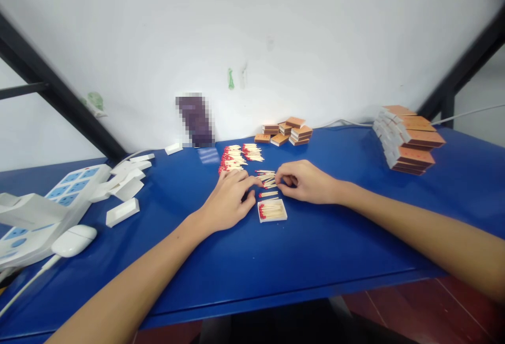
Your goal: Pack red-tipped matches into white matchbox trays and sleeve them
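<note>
A loose row of red-tipped matches (pixel 266 178) lies between my hands on the blue table. My left hand (pixel 231 199) rests palm down at their red ends, thumb and index finger apart, the index fingertip close to the match heads. From the other side, my right hand (pixel 303 182) has curled fingers, with thumb and index finger pinching at the bare ends of the matches. Just below sits a white matchbox tray (pixel 285 211) with matches lying in it, heads to the left. A larger match pile (pixel 232 157) and a smaller match bunch (pixel 252 152) lie behind my left hand.
Orange matchboxes (pixel 286 129) are stacked by the wall, and a taller matchbox stack (pixel 414 141) stands at right. White empty trays (pixel 123 212), a power strip (pixel 71 189) and a white cabled device (pixel 74 240) occupy the left. A blurred-out dark object (pixel 196 120) leans on the wall.
</note>
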`<state>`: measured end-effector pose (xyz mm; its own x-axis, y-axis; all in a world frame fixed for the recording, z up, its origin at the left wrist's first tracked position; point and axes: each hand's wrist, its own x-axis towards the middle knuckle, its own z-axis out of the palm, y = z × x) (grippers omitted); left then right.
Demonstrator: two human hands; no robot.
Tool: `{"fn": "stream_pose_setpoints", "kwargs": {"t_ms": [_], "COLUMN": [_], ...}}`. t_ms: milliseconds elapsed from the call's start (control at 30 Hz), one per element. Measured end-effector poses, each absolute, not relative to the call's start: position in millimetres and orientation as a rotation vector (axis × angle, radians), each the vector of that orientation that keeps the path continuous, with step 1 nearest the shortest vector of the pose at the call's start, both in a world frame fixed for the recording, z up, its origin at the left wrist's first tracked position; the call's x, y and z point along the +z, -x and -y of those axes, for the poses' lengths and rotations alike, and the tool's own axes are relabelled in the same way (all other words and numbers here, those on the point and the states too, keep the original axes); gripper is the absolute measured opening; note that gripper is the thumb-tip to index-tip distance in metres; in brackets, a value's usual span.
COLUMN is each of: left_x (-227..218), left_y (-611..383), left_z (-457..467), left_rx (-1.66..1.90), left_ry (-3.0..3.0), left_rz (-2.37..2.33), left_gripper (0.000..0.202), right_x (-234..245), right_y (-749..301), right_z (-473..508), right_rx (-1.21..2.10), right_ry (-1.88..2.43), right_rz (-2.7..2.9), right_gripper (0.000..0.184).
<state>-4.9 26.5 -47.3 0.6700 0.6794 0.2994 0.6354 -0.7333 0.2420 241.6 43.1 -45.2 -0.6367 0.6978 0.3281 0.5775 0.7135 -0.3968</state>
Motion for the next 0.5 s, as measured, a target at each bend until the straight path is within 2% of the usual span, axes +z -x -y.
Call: {"fn": "stream_pose_setpoints", "kwargs": {"t_ms": [500], "left_x": [-46.4], "left_y": [5.1], "left_z": [-27.7], "left_rx": [0.541], "left_ry": [-2.766], "left_rz": [-1.058], "left_gripper": [0.022], "right_x": [-42.2], "right_y": [-242.8], "right_z": [-43.4], "right_rx": [0.408], "right_ry": [0.979], "right_rz": [2.478], "right_gripper": [0.006]}}
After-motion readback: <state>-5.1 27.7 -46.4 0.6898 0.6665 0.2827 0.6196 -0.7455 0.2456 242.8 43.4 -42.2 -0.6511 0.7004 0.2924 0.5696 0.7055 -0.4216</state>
